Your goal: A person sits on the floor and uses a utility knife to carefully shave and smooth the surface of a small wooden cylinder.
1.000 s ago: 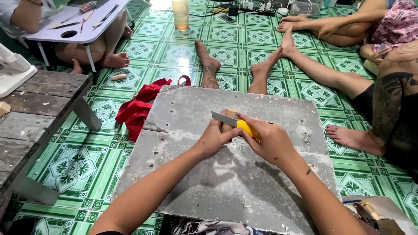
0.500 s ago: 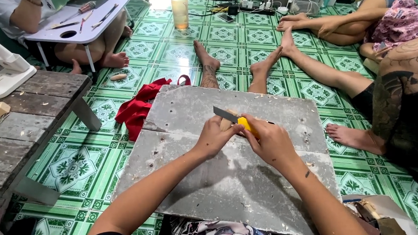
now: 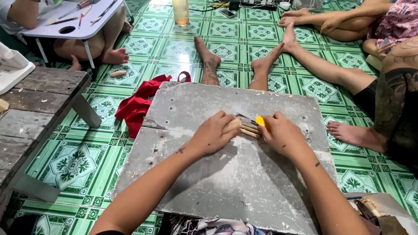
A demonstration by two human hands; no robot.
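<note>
Clearly only one view, head cam, so all comes from it. Person sits on the green tiled floor (image 3: 94,168) w/ a grey board (image 3: 243,182) across the lap as work surface. Both hands meet near the far-middle of that board, well clear of its left and right edges.

Left hand (image 3: 214,134): grip curled shut over the near end of a few thin pale wooden sticks (image 3: 248,130), pinning them flat on the board. Right hand (image 3: 281,135): grip pressed together round a yellow-handled utility knife (image 3: 260,120); handle pokes out above the thumb, blade end not clear, prob. resting on the sticks.

Handling, as a judgement: sticks look light, stiff, thin, dry, so likely to roll or skid on the smooth board and could snap if bent; best taken near one end w/ fingertips pressing down, well back from the cutting edge. Knife looks light, plastic body gives decent purchase, hold at the handle only.

Relative to the grip: sticks lie between the two hands, one end under the left fingers, other end touching or just beside the right hand.

Around: red cloth (image 3: 139,103) off the board's far-left corner, wooden bench (image 3: 20,115) at left, other people's bare feet (image 3: 207,59) beyond the far edge.
</note>
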